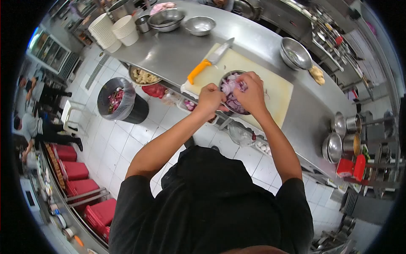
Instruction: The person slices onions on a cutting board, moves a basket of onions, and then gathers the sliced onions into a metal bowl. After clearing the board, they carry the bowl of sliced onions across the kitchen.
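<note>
A metal bowl (238,113) full of sliced red onion (229,86) sits over the near edge of a pale cutting board (277,90). My left hand (211,100) is closed at the bowl's left side, gripping its rim. Reaching in from the right, my right hand (251,91) has its fingers curled down into the onion slices; its fingertips are partly hidden. A knife (220,53) with an orange handle lies flat across the board's far left part, apart from both hands.
Metal bowls (200,26) and stacked white tubs (125,30) stand on the steel counter (169,55). More bowls (296,53) are at the right. A lined bin (122,103) with onion scraps stands on the floor at left. Two people (40,127) are farther left.
</note>
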### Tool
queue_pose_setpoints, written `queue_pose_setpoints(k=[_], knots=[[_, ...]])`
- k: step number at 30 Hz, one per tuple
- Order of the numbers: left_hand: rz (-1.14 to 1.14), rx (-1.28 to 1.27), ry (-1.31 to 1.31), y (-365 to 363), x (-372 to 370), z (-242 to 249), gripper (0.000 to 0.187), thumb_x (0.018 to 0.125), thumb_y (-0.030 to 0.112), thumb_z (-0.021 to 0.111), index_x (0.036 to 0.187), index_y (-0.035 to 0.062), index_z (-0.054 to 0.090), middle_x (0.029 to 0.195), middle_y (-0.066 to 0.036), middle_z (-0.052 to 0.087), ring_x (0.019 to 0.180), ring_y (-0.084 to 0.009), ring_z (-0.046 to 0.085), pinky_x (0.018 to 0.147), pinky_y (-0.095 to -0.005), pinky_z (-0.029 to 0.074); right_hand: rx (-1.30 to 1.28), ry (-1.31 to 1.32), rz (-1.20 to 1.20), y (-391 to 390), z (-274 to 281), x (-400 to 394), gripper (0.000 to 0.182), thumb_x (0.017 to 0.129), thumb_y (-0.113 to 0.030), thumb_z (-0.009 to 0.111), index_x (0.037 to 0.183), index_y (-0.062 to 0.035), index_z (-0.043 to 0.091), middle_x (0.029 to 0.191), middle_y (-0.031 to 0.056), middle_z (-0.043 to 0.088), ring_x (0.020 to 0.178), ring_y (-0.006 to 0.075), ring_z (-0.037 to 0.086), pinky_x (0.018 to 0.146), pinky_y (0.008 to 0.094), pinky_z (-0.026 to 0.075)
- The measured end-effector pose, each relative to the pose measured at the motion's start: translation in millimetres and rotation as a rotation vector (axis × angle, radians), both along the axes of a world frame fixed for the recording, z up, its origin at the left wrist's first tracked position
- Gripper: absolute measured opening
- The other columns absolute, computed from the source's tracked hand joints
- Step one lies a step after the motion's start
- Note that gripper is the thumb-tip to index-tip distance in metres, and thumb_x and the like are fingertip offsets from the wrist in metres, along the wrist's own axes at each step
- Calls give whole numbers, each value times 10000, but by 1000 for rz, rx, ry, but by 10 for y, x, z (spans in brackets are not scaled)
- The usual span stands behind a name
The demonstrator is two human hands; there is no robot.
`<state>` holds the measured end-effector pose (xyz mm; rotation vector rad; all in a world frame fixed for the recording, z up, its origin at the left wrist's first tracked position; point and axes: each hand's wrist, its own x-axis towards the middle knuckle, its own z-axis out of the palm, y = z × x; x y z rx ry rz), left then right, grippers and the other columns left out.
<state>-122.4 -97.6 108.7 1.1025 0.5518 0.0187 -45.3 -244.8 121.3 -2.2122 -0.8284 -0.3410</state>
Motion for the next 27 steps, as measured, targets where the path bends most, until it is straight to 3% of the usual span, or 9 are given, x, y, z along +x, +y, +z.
queue_pose_setpoints(k=[6, 12, 15, 18, 22, 25, 26, 27], knots=[[9, -22, 14, 36, 2, -77, 237, 742, -113, 593, 784, 58, 434, 736, -109, 534, 562, -262, 621, 466, -413, 596, 68, 52, -5, 30, 211, -173, 341, 661, -137, 727, 994, -86, 669, 1064, 95, 633, 1094, 308, 544, 976, 439, 368], [5, -14, 13, 86, -108, -54, 132, 802, -64, 525, 784, 50, 460, 751, -110, 557, 623, -236, 625, 494, -423, 617, -144, 72, 164, -105, 348, -167, 459, 656, -169, 773, 1101, -88, 698, 1153, 89, 650, 1150, 297, 546, 1024, 428, 357], [-14, 49, 29, 98, -162, 13, 114, 811, -57, 508, 803, 53, 479, 787, -118, 582, 698, -220, 631, 517, -419, 625, -121, 200, 200, -95, 627, -162, 418, 681, -172, 788, 1080, -78, 713, 1086, 101, 691, 1062, 303, 619, 971, 408, 436], [-55, 24, 4, 133, -188, -42, 119, 804, -53, 534, 813, 51, 477, 795, -115, 587, 693, -219, 630, 540, -411, 629, 95, 412, 184, -62, 660, -40, 283, 771, -134, 761, 1037, -47, 723, 949, 99, 726, 898, 238, 686, 835, 355, 519], [-63, 2, 66, 167, -232, -31, 135, 795, -52, 562, 809, 55, 481, 800, -101, 591, 694, -218, 631, 566, -416, 630, 485, 585, 147, -86, 550, 161, 165, 883, -88, 684, 1008, 14, 719, 899, 100, 734, 825, 99, 668, 757, 267, 531], [-54, -6, 71, 183, -209, -81, 141, 792, -55, 568, 811, 58, 485, 806, -96, 597, 702, -212, 635, 576, -415, 629, 327, 444, -9, -123, 481, 86, 183, 887, -92, 676, 1030, 16, 714, 884, 119, 733, 824, 148, 693, 773, 288, 536], [-51, -11, 77, 187, -213, -82, 141, 793, -55, 568, 811, 59, 487, 808, -96, 599, 706, -211, 637, 575, -414, 629, 238, 212, 15, -131, 430, 8, 214, 859, -41, 638, 1056, 12, 705, 964, 155, 722, 899, 247, 706, 824, 341, 543], [-45, -16, 83, 191, -219, -76, 141, 793, -54, 568, 812, 60, 488, 811, -96, 600, 710, -210, 639, 575, -414, 628, 158, 91, 72, -146, 325, -100, 200, 869, -42, 622, 1040, 20, 705, 1001, 157, 717, 936, 265, 697, 849, 355, 540]])
